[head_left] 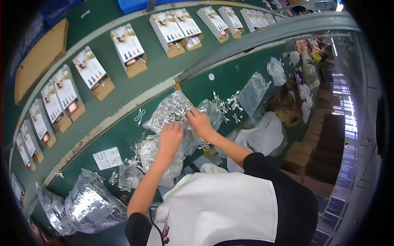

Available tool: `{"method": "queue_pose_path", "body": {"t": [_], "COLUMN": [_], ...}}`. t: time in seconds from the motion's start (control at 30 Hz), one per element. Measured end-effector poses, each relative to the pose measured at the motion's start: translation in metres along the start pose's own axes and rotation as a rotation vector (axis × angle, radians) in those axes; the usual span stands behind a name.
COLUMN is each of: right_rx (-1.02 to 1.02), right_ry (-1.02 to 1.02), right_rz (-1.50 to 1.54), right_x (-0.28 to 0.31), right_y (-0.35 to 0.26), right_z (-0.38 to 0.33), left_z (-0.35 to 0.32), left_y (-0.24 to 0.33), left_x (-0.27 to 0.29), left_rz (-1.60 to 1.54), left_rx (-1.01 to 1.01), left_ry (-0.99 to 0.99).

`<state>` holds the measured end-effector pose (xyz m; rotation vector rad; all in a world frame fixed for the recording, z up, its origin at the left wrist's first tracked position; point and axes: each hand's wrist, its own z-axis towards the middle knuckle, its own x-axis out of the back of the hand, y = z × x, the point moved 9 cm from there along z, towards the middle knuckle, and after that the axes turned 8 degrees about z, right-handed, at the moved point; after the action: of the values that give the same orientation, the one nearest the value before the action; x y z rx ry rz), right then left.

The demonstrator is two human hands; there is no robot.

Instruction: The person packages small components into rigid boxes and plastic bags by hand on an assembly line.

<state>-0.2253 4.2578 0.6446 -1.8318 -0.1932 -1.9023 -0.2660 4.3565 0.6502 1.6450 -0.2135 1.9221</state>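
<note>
A clear plastic bag (166, 110) packed with many small white cable bundles lies in front of me on the green bench. My right hand (200, 122) is closed on the bag's right edge, fingers bent in a pinch. Just left of it, my left hand (171, 133) curls its fingers over the bag's near side and grips the plastic. A second heap of white cables (150, 151) in clear plastic sits below, partly hidden by my left forearm. One loose coiled cable (140, 116) lies left of the bag, and more cable bundles (220, 105) lie to the right.
Beyond the bench, a row of open printed boxes (128, 43) with pink items inside stands on a green conveyor. A metal rail (262, 37) crosses above. A silvery plastic bag (94, 203) and a printed sheet (107, 158) lie left; an empty-looking clear bag (253, 93) lies right.
</note>
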Motion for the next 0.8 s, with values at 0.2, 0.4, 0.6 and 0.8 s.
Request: {"method": "queue_pose_path", "body": {"t": [0.2,0.4,0.6,0.8], "right_rx": [-0.048,0.013,0.04,-0.024], "right_ry": [0.104,0.1,0.097,0.107], "right_rz": [0.068,-0.07,0.011,0.061], "right_x": [0.023,0.025,0.044,0.1], "right_y": [-0.009,-0.021,-0.022,-0.059], "right_z": [-0.005,-0.002,0.001,0.015], "left_z": [0.006,0.018,0.034,0.014], "left_y": [-0.005,-0.002,0.007,-0.001], "left_x": [0.007,-0.043,-0.014,0.053], "left_rz": [0.164,0.445,0.24,0.245], "left_rx": [0.256,0.202,-0.058,-0.069], "left_ry": [0.06,-0.247,-0.312,-0.028]}}
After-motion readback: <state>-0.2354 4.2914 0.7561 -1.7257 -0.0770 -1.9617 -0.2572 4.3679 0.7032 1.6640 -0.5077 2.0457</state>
